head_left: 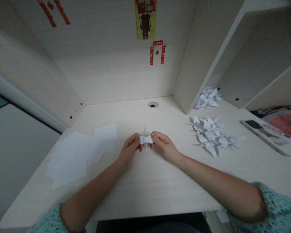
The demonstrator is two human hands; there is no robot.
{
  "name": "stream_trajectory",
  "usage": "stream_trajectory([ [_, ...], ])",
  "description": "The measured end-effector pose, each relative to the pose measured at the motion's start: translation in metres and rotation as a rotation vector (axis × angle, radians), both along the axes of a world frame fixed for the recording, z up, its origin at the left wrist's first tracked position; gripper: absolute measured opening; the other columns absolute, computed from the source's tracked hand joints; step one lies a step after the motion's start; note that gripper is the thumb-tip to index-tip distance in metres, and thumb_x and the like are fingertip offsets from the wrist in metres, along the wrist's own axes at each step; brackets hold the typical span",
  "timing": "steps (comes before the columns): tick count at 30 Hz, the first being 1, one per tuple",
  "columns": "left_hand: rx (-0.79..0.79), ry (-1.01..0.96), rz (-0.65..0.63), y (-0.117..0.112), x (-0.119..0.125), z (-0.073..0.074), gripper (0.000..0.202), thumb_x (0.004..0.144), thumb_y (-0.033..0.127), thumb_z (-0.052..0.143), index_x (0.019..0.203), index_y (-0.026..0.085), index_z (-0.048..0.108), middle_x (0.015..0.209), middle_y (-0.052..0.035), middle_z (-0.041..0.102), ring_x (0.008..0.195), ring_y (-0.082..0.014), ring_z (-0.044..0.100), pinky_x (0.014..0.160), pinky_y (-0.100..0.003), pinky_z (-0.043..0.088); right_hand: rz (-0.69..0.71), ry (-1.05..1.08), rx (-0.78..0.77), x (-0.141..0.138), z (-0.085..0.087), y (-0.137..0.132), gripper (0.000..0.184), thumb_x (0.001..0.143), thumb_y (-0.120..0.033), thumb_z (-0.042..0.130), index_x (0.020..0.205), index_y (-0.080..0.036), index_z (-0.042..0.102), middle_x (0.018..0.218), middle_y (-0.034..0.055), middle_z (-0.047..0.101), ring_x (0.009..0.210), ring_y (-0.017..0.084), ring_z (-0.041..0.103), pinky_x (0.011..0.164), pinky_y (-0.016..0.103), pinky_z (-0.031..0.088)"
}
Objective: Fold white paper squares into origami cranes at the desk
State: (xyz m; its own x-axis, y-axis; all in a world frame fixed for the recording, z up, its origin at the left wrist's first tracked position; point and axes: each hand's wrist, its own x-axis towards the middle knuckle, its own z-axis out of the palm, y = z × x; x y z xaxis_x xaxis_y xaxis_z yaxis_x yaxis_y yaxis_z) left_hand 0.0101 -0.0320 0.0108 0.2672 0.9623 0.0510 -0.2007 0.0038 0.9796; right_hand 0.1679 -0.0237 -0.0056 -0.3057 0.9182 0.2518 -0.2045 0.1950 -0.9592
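Observation:
A small white folded paper crane (146, 139) is held between my two hands over the middle of the desk. My left hand (131, 145) pinches one wing between thumb and fingers. On the other side, my right hand (165, 145) pinches the opposite wing the same way. The crane's thin neck and tail point away from me and toward me. To the left lie loose sheets of white paper (71, 158), overlapping each other. A spread of finished white paper cranes (210, 132) rests to the right of my right hand.
Another heap of paper cranes (208, 97) sits behind, by the upright divider (199, 58). A phone (271, 136) lies at the far right near a red cloth (287, 121). The desk (140, 191) has a round cable hole (153, 105) near the back panel.

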Motion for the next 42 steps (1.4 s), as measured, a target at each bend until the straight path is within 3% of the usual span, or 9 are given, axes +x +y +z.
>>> stream_trajectory([
  [5, 0.002, -0.003, 0.003, 0.000, 0.000, 0.000, 0.038, 0.081, 0.049, 0.053, 0.061, 0.017, 0.048, 0.057, 0.0027, 0.044, 0.055, -0.0100, 0.040, 0.056, -0.023, 0.033, 0.021, 0.028, -0.028, -0.001, -0.005, 0.000, 0.038, 0.089, -0.048, 0.046, 0.064, -0.019, 0.051, 0.061, -0.0010, 0.050, 0.062, 0.014, 0.046, 0.065, 0.029, 0.035],
  [12, 0.213, 0.404, -0.046, 0.003, -0.009, 0.005, 0.035, 0.084, 0.043, 0.050, 0.061, 0.017, 0.050, 0.058, 0.0014, 0.047, 0.058, -0.0117, 0.044, 0.058, -0.024, 0.034, -0.056, -0.245, 0.136, 0.009, 0.005, -0.002, 0.036, 0.089, -0.045, 0.044, 0.065, -0.018, 0.049, 0.063, -0.0015, 0.045, 0.064, 0.014, 0.044, 0.063, 0.027, 0.034],
  [18, 0.183, 0.536, 0.015, -0.001, -0.008, 0.004, 0.034, 0.085, 0.045, 0.048, 0.064, 0.017, 0.052, 0.061, 0.0008, 0.049, 0.060, -0.0126, 0.046, 0.054, -0.023, 0.033, -0.086, -0.376, 0.225, 0.006, 0.012, -0.006, 0.032, 0.088, -0.042, 0.047, 0.069, -0.018, 0.056, 0.068, 0.0006, 0.055, 0.069, 0.015, 0.051, 0.067, 0.026, 0.037],
  [21, 0.163, 0.494, 0.033, -0.001, -0.006, 0.007, 0.038, 0.082, 0.048, 0.050, 0.060, 0.017, 0.049, 0.057, 0.0020, 0.046, 0.056, -0.0115, 0.042, 0.053, -0.023, 0.032, -0.061, -0.287, 0.139, 0.005, 0.012, -0.005, 0.035, 0.086, -0.047, 0.050, 0.065, -0.018, 0.054, 0.065, -0.0001, 0.053, 0.066, 0.015, 0.050, 0.065, 0.026, 0.037],
  [27, 0.120, 0.240, -0.068, 0.001, -0.003, 0.005, 0.040, 0.081, 0.053, 0.051, 0.061, 0.017, 0.048, 0.055, 0.0033, 0.043, 0.053, -0.0104, 0.039, 0.054, -0.023, 0.032, 0.084, -0.091, -0.003, 0.005, 0.006, -0.002, 0.040, 0.084, -0.054, 0.050, 0.066, -0.018, 0.053, 0.061, -0.0012, 0.050, 0.060, 0.014, 0.047, 0.061, 0.028, 0.036],
  [35, 0.020, -0.016, -0.166, -0.001, 0.001, 0.002, 0.038, 0.082, 0.049, 0.053, 0.063, 0.017, 0.048, 0.059, 0.0015, 0.049, 0.054, -0.0100, 0.041, 0.055, -0.024, 0.032, 0.136, 0.009, -0.032, 0.003, 0.005, -0.001, 0.040, 0.084, -0.051, 0.052, 0.063, -0.017, 0.054, 0.060, -0.0009, 0.051, 0.061, 0.013, 0.048, 0.064, 0.028, 0.035],
  [42, -0.053, -0.048, -0.141, -0.003, 0.003, 0.003, 0.041, 0.079, 0.055, 0.054, 0.063, 0.017, 0.047, 0.059, 0.0001, 0.050, 0.058, -0.0124, 0.047, 0.055, -0.024, 0.033, 0.161, 0.058, -0.067, 0.001, -0.001, 0.001, 0.039, 0.085, -0.050, 0.052, 0.064, -0.017, 0.055, 0.061, -0.0003, 0.054, 0.062, 0.014, 0.051, 0.065, 0.028, 0.038],
])
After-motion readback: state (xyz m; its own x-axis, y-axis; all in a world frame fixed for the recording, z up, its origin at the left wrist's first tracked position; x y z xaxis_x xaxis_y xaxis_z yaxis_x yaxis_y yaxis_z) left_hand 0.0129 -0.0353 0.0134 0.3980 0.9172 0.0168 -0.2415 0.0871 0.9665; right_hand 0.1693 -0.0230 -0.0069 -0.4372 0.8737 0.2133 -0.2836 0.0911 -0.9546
